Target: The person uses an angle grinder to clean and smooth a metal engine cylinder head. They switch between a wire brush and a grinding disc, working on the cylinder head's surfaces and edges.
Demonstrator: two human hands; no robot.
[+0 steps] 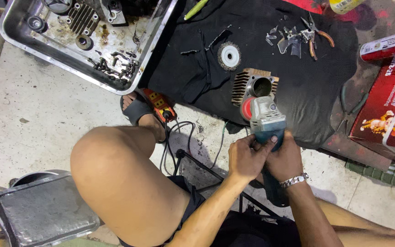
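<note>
Left hand [245, 158] and right hand [283, 160], fingers wrapped on angle grinder [265, 120], press its disc to unclamped finned cylinder [253, 87] at 12 o'clock; cylinder may kick, black cloth [307, 82] snag.

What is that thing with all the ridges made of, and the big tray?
The ridged cylinder looks like cast metal, dull and brownish, with thin fins and a shiny bore. The tray looks like steel: silvery, reflective, greasy. Both hands grip a grinder beside the cylinder.

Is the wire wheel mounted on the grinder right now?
No, the wire wheel lies loose on the black cloth, apart from the grinder.
</note>
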